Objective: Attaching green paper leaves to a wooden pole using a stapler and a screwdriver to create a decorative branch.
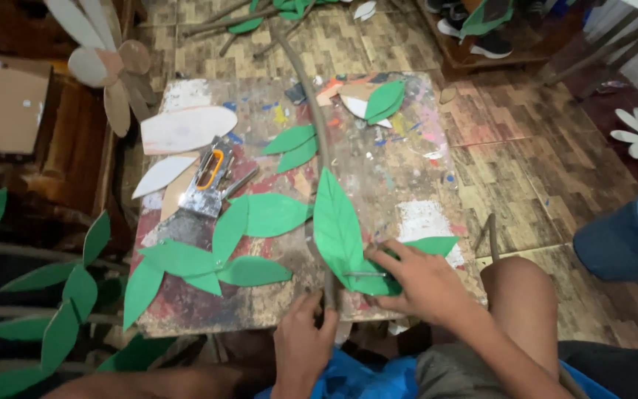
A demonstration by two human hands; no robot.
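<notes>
The large green paper leaf (339, 229) could slide off the brown stick (317, 140) if the right hand (421, 279) eases its pressure, since only flat fingers pin the leaf's base near the board's (260, 310) near edge. The left hand (303, 341) curls narrowly round the stick's near end at that edge. The leaf lies under the right fingertips, its tip pointing toward the board's middle. Farther left, a staple gun (212, 179) rests among loose green leaves (208, 255), well apart from both hands.

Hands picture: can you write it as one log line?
left hand: grips stick | right hand: presses leaf | board: stapler idle
</notes>
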